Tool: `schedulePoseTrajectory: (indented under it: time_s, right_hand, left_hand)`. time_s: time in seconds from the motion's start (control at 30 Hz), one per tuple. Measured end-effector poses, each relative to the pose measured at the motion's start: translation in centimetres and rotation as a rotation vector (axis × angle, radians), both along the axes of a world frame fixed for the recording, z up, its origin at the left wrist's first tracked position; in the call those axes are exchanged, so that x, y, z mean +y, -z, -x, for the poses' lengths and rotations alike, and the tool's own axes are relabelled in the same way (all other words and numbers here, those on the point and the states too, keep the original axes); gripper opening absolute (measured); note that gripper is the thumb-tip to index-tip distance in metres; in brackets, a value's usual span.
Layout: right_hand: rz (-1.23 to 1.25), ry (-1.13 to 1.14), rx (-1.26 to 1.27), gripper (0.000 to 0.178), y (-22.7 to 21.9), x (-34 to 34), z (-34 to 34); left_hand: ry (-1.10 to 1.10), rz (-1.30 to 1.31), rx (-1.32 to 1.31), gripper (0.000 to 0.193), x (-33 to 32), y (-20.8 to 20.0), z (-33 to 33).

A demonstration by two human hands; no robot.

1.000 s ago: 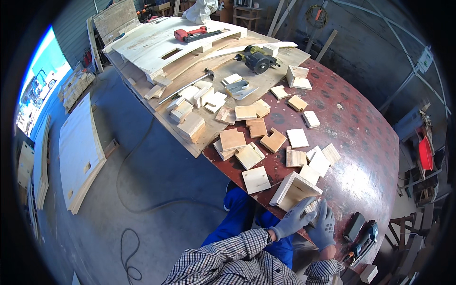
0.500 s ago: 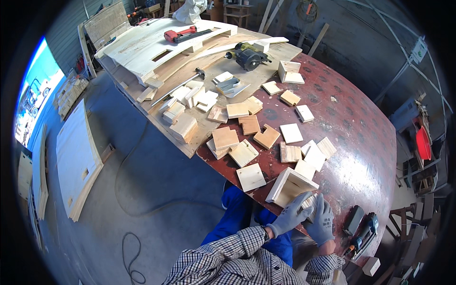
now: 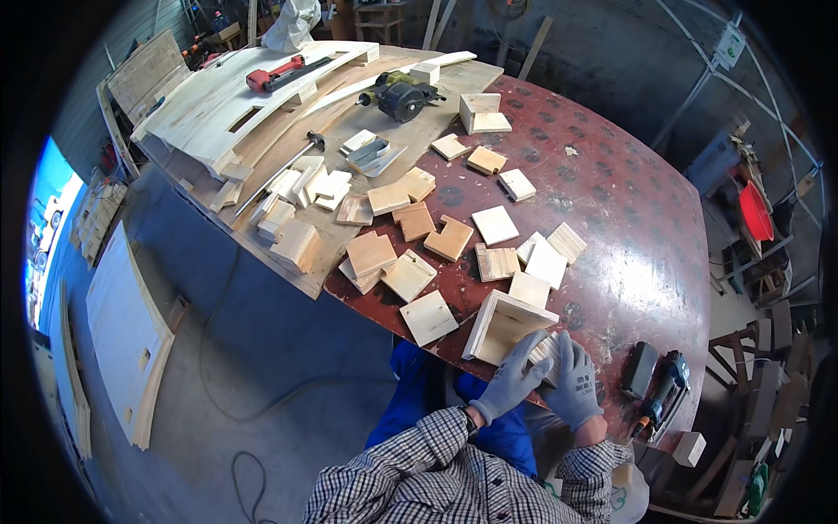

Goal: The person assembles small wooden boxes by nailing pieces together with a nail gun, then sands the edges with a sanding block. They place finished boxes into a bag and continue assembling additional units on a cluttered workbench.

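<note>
My gloved left hand (image 3: 511,384) and gloved right hand (image 3: 573,381) are close together at the near edge of the dark red table. Between them they grip a small wooden block (image 3: 545,353), partly covered by the fingers. Touching or just behind the left fingers stands an open-fronted wooden box (image 3: 500,325) made of thin boards. A pale square board (image 3: 429,318) lies left of the box, and another board (image 3: 529,290) lies behind it. Whether the block is joined to the box is hidden by my hands.
A black and blue nail gun (image 3: 668,391) and a black case-like piece (image 3: 640,368) lie right of my hands. Loose notched boards (image 3: 449,237) are scattered leftward. Farther off are a hammer (image 3: 316,140), a power saw (image 3: 403,98) and a red nail gun (image 3: 281,75).
The whole view has shifted, with the table's things now farther left in it. Both hands stay around the wooden block beside the box.
</note>
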State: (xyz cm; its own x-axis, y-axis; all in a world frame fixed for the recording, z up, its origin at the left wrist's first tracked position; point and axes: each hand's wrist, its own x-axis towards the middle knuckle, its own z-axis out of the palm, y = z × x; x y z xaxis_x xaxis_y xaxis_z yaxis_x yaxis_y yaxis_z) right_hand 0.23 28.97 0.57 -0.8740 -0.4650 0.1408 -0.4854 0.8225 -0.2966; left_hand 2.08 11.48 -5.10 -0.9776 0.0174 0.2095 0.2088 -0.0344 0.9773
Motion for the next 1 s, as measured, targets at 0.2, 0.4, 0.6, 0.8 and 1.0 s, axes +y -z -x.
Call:
schedulePoseTrajectory:
  time_s: [0.2, 0.4, 0.6, 0.8, 1.0]
  right_hand:
    - [0.019, 0.001, 0.018, 0.107, 0.7, 0.2, 0.0]
    - [0.006, 0.017, 0.003, 0.106, 0.2, 0.0, 0.0]
    - [0.004, 0.024, -0.049, 0.106, -0.5, -0.2, 0.1]
    - [0.007, -0.019, 0.053, 0.11, 0.2, 0.0, 0.1]
    - [-0.019, 0.046, -0.037, 0.113, -0.6, 0.0, -0.4]
  left_hand:
    - [0.019, 0.009, 0.006, 0.066, 0.0, 0.3, -0.1]
    - [0.019, 0.001, -0.005, 0.066, 0.0, 0.1, 0.2]
    - [0.036, 0.042, -0.024, 0.069, -0.3, -0.3, 0.1]
    - [0.007, 0.23, 0.194, 0.078, -4.0, -6.0, -2.8]
    - [-0.616, 1.05, 0.45, 0.086, -21.7, -8.9, 4.4]
